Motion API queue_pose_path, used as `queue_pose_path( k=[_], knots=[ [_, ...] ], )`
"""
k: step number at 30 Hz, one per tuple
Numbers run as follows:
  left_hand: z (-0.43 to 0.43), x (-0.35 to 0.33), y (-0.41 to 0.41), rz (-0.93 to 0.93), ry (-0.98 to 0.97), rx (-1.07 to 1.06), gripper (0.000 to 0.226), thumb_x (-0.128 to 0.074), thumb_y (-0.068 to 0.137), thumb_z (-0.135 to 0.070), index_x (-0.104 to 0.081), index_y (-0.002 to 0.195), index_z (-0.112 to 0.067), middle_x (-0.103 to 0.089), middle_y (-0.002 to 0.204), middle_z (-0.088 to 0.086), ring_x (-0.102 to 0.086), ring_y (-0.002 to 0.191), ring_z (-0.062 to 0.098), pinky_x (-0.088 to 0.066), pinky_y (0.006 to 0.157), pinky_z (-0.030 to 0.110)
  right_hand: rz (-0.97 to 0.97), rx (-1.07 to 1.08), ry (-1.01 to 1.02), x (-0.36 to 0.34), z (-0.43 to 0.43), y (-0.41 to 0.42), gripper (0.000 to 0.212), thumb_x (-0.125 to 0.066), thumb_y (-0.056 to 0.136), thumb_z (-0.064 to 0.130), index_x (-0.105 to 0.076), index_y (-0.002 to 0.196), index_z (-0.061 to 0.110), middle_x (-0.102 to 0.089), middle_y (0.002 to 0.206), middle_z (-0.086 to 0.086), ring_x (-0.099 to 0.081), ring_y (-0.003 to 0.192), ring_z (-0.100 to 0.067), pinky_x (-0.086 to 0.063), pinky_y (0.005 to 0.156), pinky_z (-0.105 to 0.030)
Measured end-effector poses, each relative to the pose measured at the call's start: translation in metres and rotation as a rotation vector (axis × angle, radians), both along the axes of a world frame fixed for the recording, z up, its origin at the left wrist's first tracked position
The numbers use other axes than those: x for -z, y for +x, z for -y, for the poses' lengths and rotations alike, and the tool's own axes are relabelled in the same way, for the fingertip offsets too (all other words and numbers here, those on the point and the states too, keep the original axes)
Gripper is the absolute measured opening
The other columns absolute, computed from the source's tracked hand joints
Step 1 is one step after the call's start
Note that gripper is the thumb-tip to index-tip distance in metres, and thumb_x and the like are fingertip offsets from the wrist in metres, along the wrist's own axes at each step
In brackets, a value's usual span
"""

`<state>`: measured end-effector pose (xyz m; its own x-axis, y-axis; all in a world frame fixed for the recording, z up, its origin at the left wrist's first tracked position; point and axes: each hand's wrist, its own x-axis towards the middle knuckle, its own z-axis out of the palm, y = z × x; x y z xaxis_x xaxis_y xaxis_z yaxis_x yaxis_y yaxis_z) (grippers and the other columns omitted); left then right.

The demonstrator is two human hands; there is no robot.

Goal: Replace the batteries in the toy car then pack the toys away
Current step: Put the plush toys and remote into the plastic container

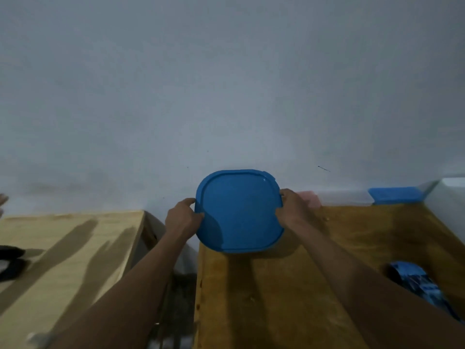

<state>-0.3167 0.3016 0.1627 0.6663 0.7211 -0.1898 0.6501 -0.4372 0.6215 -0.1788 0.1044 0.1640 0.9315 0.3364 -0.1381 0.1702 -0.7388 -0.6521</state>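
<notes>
Forearms are seen reaching forward from the near edge over the darker wooden bench (276,298). On this bench, near of and to the right of the blue lid (239,212), a blue patterned packet (417,285) lies partly hidden behind the right forearm. The blue lid, a rounded square, is gripped at its two side edges: the left hand (182,217) is clamped on its left rim with the thumb on top, and the right hand (293,210) is clamped on its right rim. Whatever sits beneath the lid is hidden, so a container cannot be confirmed; no toy car can be made out. Left of the lid, across a dark gap, a paler wooden bench (75,238) is seen, with a blurred black object (10,263) at its left margin. Beyond the lid, against the pale wall (226,84), a pink box (308,199) is partly covered by the right hand, and further right a blue-lidded container (395,195) stands.
</notes>
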Motion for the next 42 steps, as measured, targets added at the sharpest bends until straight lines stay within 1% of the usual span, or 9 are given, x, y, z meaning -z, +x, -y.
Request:
queue_pose_path(
  k=[3, 10, 14, 17, 20, 24, 29, 35, 42],
  knots=[
    [-0.020, 0.013, 0.024, -0.045, -0.013, 0.002, 0.051, -0.055, 0.092, -0.012, -0.045, 0.142, -0.017, -0.066, 0.118, 0.013, -0.065, 0.098, 0.027, -0.055, 0.084, 0.035, -0.022, 0.002, -0.036, 0.010, -0.016, 0.018, 0.048, -0.043, 0.088, -0.001, -0.048, 0.132, 0.016, -0.062, 0.108, -0.008, -0.060, 0.088, -0.026, -0.055, 0.071, -0.036],
    [-0.038, 0.043, 0.055, -0.156, -0.036, 0.082, 0.058, -0.053, 0.088, -0.010, -0.041, 0.144, -0.018, -0.066, 0.109, 0.010, -0.064, 0.096, 0.026, -0.054, 0.079, 0.033, -0.071, -0.029, -0.150, 0.036, -0.032, 0.045, 0.036, -0.045, 0.092, 0.002, -0.052, 0.125, 0.012, -0.057, 0.099, -0.003, -0.055, 0.083, -0.020, -0.044, 0.059, -0.025],
    [-0.037, 0.047, 0.065, -0.259, 0.023, 0.167, 0.043, -0.056, 0.088, -0.012, -0.055, 0.131, -0.013, -0.065, 0.104, 0.009, -0.062, 0.092, 0.024, -0.054, 0.076, 0.032, -0.105, -0.059, -0.239, 0.040, -0.027, 0.051, 0.032, -0.047, 0.093, 0.007, -0.053, 0.124, 0.013, -0.059, 0.097, -0.005, -0.054, 0.077, -0.018, -0.033, 0.046, -0.020],
    [-0.036, 0.049, 0.071, -0.349, 0.127, 0.223, 0.033, -0.058, 0.088, -0.017, -0.059, 0.121, -0.011, -0.060, 0.097, 0.004, -0.056, 0.084, 0.019, -0.048, 0.067, 0.028, -0.098, -0.080, -0.268, 0.043, -0.024, 0.052, 0.032, -0.046, 0.094, 0.006, -0.051, 0.125, 0.011, -0.057, 0.095, -0.004, -0.052, 0.076, -0.016, -0.033, 0.046, -0.019],
    [-0.035, 0.052, 0.076, -0.387, 0.168, 0.217, 0.022, -0.058, 0.089, -0.019, -0.060, 0.108, -0.008, -0.056, 0.091, 0.001, -0.047, 0.073, 0.014, -0.039, 0.057, 0.023, -0.093, -0.092, -0.304, 0.042, -0.028, 0.056, 0.017, -0.047, 0.094, 0.006, -0.055, 0.110, 0.008, -0.055, 0.089, -0.004, -0.052, 0.077, -0.017, -0.034, 0.047, -0.019],
    [-0.035, 0.052, 0.078, -0.369, 0.167, 0.203, 0.010, -0.053, 0.087, -0.014, -0.056, 0.094, -0.007, -0.055, 0.086, 0.005, -0.047, 0.072, 0.017, -0.040, 0.061, 0.027, -0.084, -0.097, -0.349, 0.038, -0.030, 0.059, 0.014, -0.049, 0.095, 0.007, -0.055, 0.108, 0.005, -0.054, 0.090, -0.003, -0.052, 0.079, -0.018, -0.033, 0.047, -0.020],
    [-0.035, 0.050, 0.076, -0.344, 0.179, 0.189, 0.007, -0.052, 0.087, -0.011, -0.055, 0.089, -0.006, -0.057, 0.083, 0.007, -0.051, 0.074, 0.020, -0.043, 0.064, 0.030, -0.062, -0.091, -0.339, 0.038, -0.032, 0.055, 0.015, -0.053, 0.095, 0.008, -0.057, 0.108, 0.003, -0.054, 0.084, 0.000, -0.052, 0.076, -0.016, -0.040, 0.053, -0.022],
    [-0.040, 0.049, 0.076, -0.356, 0.138, 0.201, 0.005, -0.055, 0.086, -0.011, -0.056, 0.090, -0.008, -0.057, 0.081, 0.004, -0.048, 0.066, 0.016, -0.042, 0.059, 0.027, -0.076, -0.078, -0.319, 0.039, -0.035, 0.055, 0.020, -0.051, 0.094, 0.006, -0.057, 0.113, 0.005, -0.062, 0.106, -0.009, -0.060, 0.091, -0.024, -0.048, 0.065, -0.029],
    [-0.047, 0.050, 0.076, -0.367, 0.122, 0.191, 0.021, -0.057, 0.085, -0.012, -0.062, 0.104, -0.007, -0.058, 0.083, 0.005, -0.052, 0.069, 0.018, -0.046, 0.063, 0.029, -0.073, -0.022, -0.253, 0.045, -0.037, 0.057, 0.025, -0.059, 0.086, 0.004, -0.062, 0.112, 0.006, -0.067, 0.105, -0.011, -0.064, 0.089, -0.028, -0.058, 0.076, -0.040]
  ],
)
